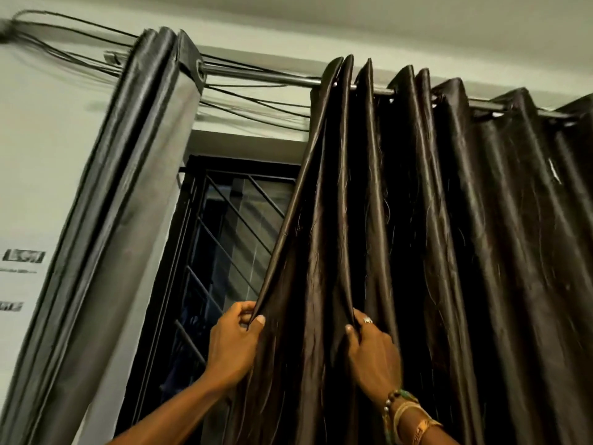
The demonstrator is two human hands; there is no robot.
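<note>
The dark brown curtain (417, 220) hangs by eyelets from a metal rod (266, 75) and fills the view from twelve o'clock round to five o'clock, its folds bunched close together. At about seven o'clock the left hand (236, 342) pinches the curtain's leading edge, thumb in front and fingers curled behind the cloth. Just to its three o'clock, the right hand (373, 351) grips the next fold, thumb on the front and fingers wrapped round the pleat; a ring (367, 320) shows on one finger and bracelets (407, 415) on the wrist. Both hands are apart, with one pleat between them. At nine o'clock a grey curtain (128, 187) hangs gathered, and between the two curtains a black window grille (224, 236) shows. Loose cables (80, 43) run along the wall at eleven o'clock
</note>
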